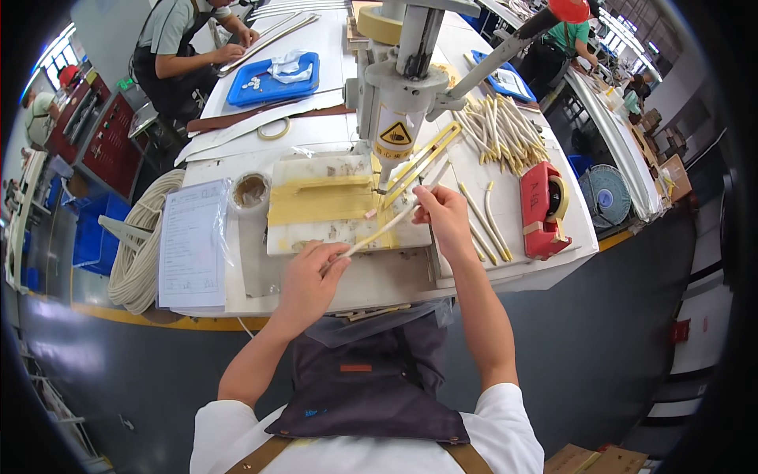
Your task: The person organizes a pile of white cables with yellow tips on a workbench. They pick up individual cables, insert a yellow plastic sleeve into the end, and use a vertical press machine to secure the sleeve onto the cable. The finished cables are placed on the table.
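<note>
My left hand (309,276) and my right hand (442,217) hold a thin off-white cord piece (382,231) between them. It slants up from left to right. My left fingers are closed on its near end, and my right fingers pinch its far end. Beneath it lies a white block (294,235) partly covered with yellow tape. Over the block stands a grey hand press (399,103) with a yellow warning label, its tip just beyond the cord. A few cord pieces with yellow ends (483,213) lie to the right of my right hand.
A pile of cord pieces (505,130) and a red tape dispenser (537,217) are on the right. At left are a tape roll (250,192), a sheet in a plastic sleeve (192,245) and a cord coil (130,261). Beyond a blue tray (272,79), a co-worker (178,47) handles strips.
</note>
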The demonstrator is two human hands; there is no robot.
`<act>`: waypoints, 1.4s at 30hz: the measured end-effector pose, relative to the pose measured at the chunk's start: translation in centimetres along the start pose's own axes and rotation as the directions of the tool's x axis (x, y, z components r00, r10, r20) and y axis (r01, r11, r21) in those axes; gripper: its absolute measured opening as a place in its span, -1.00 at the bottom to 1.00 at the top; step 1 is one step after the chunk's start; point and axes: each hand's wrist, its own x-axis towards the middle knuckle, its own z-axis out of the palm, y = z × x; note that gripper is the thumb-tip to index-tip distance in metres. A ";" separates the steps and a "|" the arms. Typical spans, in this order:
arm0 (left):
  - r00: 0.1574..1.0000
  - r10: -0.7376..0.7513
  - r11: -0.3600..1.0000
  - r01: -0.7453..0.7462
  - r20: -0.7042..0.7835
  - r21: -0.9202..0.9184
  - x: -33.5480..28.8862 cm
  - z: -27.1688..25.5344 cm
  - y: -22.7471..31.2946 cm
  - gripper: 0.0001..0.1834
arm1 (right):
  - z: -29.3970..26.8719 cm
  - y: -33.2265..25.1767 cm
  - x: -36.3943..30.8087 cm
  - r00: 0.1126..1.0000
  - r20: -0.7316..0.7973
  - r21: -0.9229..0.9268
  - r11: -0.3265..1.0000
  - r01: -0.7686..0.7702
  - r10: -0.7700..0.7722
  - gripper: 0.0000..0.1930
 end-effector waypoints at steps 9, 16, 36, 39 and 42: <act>0.993 0.093 0.952 -0.066 -0.076 0.299 3.3 2.1 -3.7 -0.82 | 0.6 1.2 5.3 0.993 -0.113 -0.181 0.983 -0.002 -0.019 -0.80; 0.989 0.147 0.916 -0.129 -0.018 0.380 4.6 2.2 -3.5 -0.75 | 1.4 1.0 7.9 0.965 -0.253 -0.320 0.947 -0.017 -0.068 -0.76; 0.976 0.100 0.889 -0.174 0.191 0.424 5.4 1.4 -3.7 -0.83 | 3.1 3.1 6.0 0.816 0.096 -0.982 0.082 0.173 -0.571 -0.74; 0.951 0.220 0.834 -0.299 0.219 0.464 5.3 1.5 -4.5 -0.69 | 3.5 2.5 5.9 0.876 0.083 -0.990 0.064 0.129 -0.474 -0.64; 0.927 0.266 0.809 -0.363 0.263 0.463 5.2 1.7 -4.8 -0.57 | 3.8 1.9 5.5 0.838 0.097 -0.988 0.049 0.145 -0.538 -0.59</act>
